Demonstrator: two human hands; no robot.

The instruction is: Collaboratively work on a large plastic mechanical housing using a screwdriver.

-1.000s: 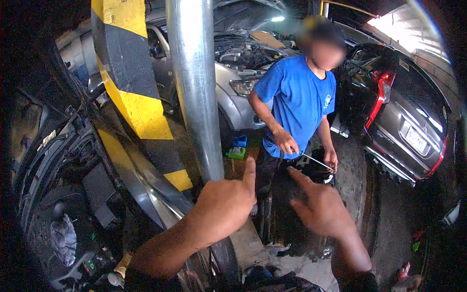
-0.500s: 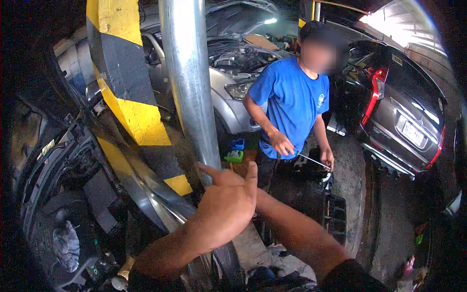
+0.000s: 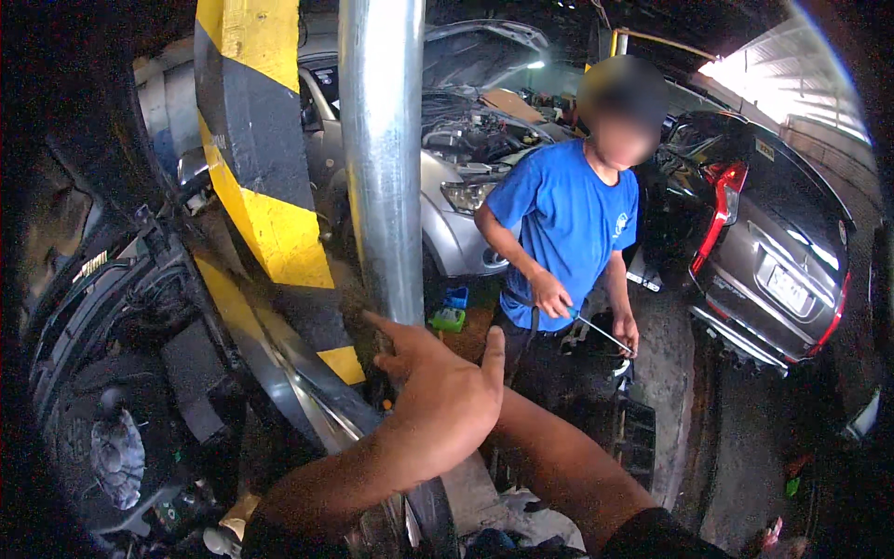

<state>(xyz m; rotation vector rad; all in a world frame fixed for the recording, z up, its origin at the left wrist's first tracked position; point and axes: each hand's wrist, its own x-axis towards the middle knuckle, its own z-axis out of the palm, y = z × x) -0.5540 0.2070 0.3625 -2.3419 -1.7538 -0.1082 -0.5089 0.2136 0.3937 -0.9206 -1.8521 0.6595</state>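
Observation:
My left hand [image 3: 452, 410] is raised in front of me with its back toward me. Its thumb stands stretched upward, and no tool shows in it. My right forearm [image 3: 577, 456] reaches in from the lower right and passes behind the left hand, which hides most of my right hand. Two fingertips stick out on the left side, one stretched toward a shiny metal post [image 3: 384, 186]; I cannot tell for certain which hand they belong to. Beyond my hands a co-worker in a blue shirt [image 3: 573, 224] holds a long screwdriver [image 3: 601, 333] in both hands.
An open engine bay [image 3: 177, 391] fills the left side. Beside it rises a yellow-and-black striped pillar [image 3: 265, 158]. A silver car [image 3: 456, 228] with raised hood stands behind, a dark car [image 3: 782, 252] at right. Green and blue items [image 3: 449, 319] lie near the post.
The view has shifted, so the surroundings sit slightly farther right and lower. My left hand has lowered a little, and a second fingertip shows below the pointing one. The co-worker still holds the screwdriver.

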